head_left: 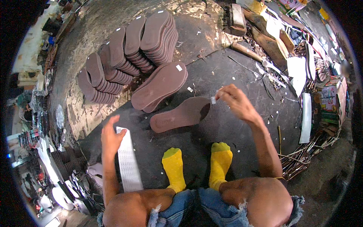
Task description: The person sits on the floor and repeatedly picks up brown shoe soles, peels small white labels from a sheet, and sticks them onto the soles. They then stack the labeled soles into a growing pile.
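Note:
My left hand pinches the top of a long white strip of labels between thumb and fingers, and the strip hangs down beside my left leg. Between the fingertips of my right hand is a small white label. That hand hovers just off the right end of a single brown insole, which lies flat on the dark mat and bears no label that I can see. Behind it sits a small pile of brown insoles, whose top one carries a white label near its right end.
Several tall stacks of brown insoles stand at the far left, some with white labels on top. A loose white label lies on the mat. Scraps, a wooden-handled tool and a block clutter the right. My yellow-socked feet rest in front.

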Available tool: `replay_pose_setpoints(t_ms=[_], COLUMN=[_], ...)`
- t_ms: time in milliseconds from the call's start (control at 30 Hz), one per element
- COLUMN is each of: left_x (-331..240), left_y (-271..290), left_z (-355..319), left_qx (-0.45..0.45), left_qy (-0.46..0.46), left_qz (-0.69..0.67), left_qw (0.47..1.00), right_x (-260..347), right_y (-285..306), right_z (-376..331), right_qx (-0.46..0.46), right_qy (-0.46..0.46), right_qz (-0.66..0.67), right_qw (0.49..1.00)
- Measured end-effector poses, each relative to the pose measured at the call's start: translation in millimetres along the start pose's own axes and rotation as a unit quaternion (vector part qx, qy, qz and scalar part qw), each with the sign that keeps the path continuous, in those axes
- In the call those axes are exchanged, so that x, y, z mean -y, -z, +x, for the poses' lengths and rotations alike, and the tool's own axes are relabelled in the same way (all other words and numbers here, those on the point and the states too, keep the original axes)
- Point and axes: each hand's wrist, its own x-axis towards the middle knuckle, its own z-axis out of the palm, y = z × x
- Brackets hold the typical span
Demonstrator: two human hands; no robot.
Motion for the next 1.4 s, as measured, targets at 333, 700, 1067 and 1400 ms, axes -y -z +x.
replay_pose_setpoints(t_ms=[333, 700, 1067, 1400], left_x=[-104.4, -119.3, -103.2, -123.2], left_y=[-111.8, -54.2, -130.2, -62.6], left_z=[-14.9, 59.2, -10.7, 52.1], left_qx=[0.018, -0.136, 0.011, -0.166], left_qy=[-0.233, -0.208, -0.210, -0.237], left_qz=[-0.116, -0.044, -0.130, -0.069], left_qw=[0.965, 0.968, 0.969, 0.955], right_x=[-21.0, -44.0, -13.9, -55.0], right_y=[-50.8, -31.5, -40.1, -37.8], right_z=[15.9, 33.8, 29.9, 46.7], right_qx=[-0.103, -0.008, -0.207, 0.006], right_qy=[0.065, -0.024, 0.038, 0.050], right_qz=[-0.284, 0.025, -0.325, 0.053], right_qw=[0.951, 0.999, 0.922, 0.997])
